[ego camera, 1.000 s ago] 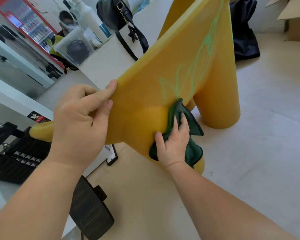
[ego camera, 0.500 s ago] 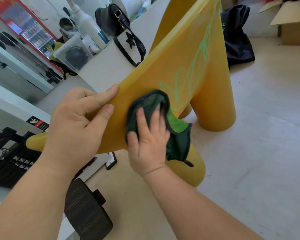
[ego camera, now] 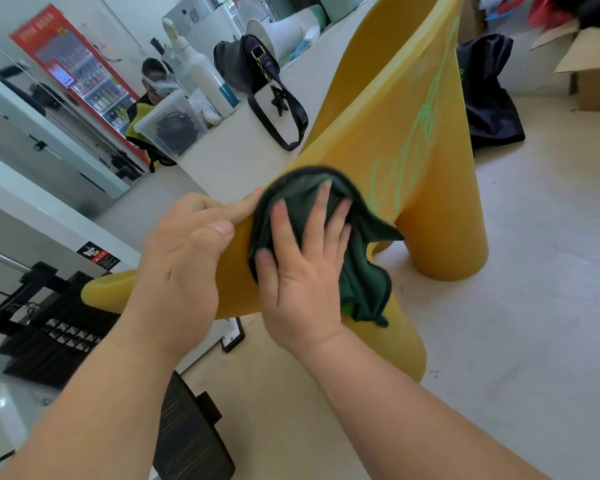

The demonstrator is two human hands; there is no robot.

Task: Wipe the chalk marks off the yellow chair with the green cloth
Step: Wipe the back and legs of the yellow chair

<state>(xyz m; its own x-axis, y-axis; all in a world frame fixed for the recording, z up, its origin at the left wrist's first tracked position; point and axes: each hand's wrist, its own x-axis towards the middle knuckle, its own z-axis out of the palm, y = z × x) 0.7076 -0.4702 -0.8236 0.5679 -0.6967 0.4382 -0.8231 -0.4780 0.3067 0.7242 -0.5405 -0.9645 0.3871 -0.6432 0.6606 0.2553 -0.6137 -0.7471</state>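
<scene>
A person steadies a yellow chair [ego camera: 378, 133] with the left hand [ego camera: 184, 258], its fingers hooked over the chair's upper edge and the thumb pinched against the near face. The right hand [ego camera: 305, 268] presses a green cloth [ego camera: 361, 258] flat against that same face, fingers [ego camera: 321, 202] straight and spread, not curled round the fabric. The cloth sits bunched under the palm just beside the left thumb, its loose corners hanging toward the chair's near leg. The chalk marks [ego camera: 416, 140], pale green lines, lie up and to the right of the cloth. A looping scrawl begins just beyond the cloth's far edge, and a long stroke runs from it along the sloping panel toward the chair's high end, away from the person. That long axis appears to set the coming wipe. The right hand, nearer the chalk and carrying the cloth, would need to push outward and upward along the panel while the left braces the chair against the push. Most of the chalk looks unwiped.
</scene>
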